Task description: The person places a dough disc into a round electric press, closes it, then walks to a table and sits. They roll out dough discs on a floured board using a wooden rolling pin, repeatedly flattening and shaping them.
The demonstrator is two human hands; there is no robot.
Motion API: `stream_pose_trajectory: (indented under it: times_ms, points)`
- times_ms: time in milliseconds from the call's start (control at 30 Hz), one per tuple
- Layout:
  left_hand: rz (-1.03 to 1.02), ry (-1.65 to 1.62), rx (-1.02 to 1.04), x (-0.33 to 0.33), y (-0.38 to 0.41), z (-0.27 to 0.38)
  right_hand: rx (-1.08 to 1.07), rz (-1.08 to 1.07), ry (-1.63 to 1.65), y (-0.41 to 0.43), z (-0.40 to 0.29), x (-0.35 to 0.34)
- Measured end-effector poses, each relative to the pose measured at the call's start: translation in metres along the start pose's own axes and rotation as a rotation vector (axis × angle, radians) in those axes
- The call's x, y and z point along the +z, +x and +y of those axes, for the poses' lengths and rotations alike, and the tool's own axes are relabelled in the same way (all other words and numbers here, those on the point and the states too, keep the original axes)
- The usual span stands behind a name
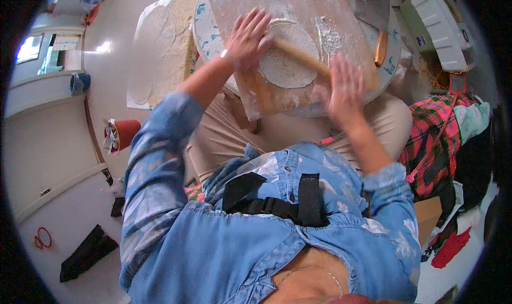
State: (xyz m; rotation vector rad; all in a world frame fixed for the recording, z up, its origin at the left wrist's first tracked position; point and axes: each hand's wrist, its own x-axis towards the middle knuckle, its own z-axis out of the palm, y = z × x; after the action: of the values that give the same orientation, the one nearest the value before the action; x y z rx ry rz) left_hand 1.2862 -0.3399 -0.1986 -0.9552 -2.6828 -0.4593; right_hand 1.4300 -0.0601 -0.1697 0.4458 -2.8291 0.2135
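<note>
A wooden rolling pin (302, 57) slants across a round, flat sheet of dough (290, 74) on a floured wooden board (276, 2). My left hand (249, 38) rests palm down over the pin's left end, fingers stretched out. Over the right end lies my right hand (345, 90), also flat with its fingers extended and blurred. Neither hand is curled round the pin, and both cover its ends. A patch of loose flour (330, 36) lies on the board beside the dough. Under the board is a round table (206, 26) with blue marks.
A cleaver with a wooden handle (381, 50) lies at the table's right side. Left of the table is a wide sheet (160, 44) with a pale, floury covering. A reddish bin (127, 134) stands on the left floor. Plaid cloth (432, 140) lies to my right.
</note>
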Motion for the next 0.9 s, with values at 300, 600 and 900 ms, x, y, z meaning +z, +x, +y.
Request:
stream_pose_trajectory:
  times_ms: [300,600,900]
  points:
    - [-0.095,-0.065,0.036,0.002,0.013,-0.013,0.042,0.012,0.105,0.008,-0.004,0.000]
    - [-0.029,-0.094,-0.063,0.036,0.105,-0.019,0.007,0.027,-0.132,0.067,0.041,0.009]
    - [-0.173,-0.149,0.183,0.012,0.049,0.028,0.195,-0.023,0.234,-0.032,-0.056,-0.011]
